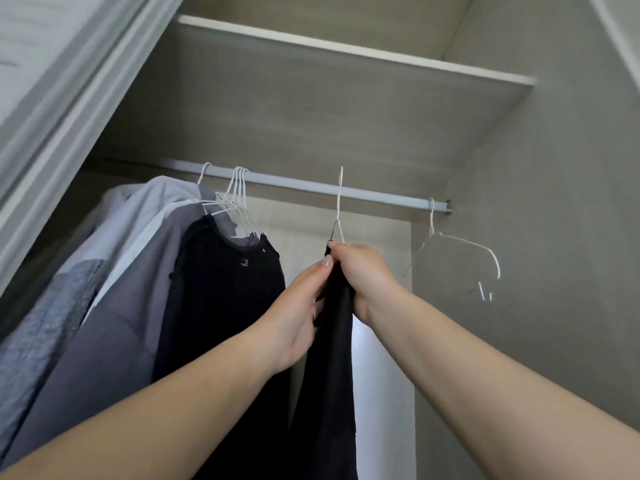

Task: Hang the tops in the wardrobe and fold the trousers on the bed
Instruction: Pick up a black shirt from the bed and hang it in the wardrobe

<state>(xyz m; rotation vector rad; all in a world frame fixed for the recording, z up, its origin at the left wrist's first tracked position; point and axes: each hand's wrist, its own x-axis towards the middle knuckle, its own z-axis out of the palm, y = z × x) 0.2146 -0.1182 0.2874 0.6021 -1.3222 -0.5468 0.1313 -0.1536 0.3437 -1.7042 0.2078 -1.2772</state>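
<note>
Black top [332, 358] pinched by both hands' grip.

The 1 head view looks forward and upward into an open wardrobe, close to the rail [311, 187], with the shelf [346, 50] overhead. Both forearms reach in from the bottom edge, and the wardrobe's right wall [554, 237] stands near.
</note>
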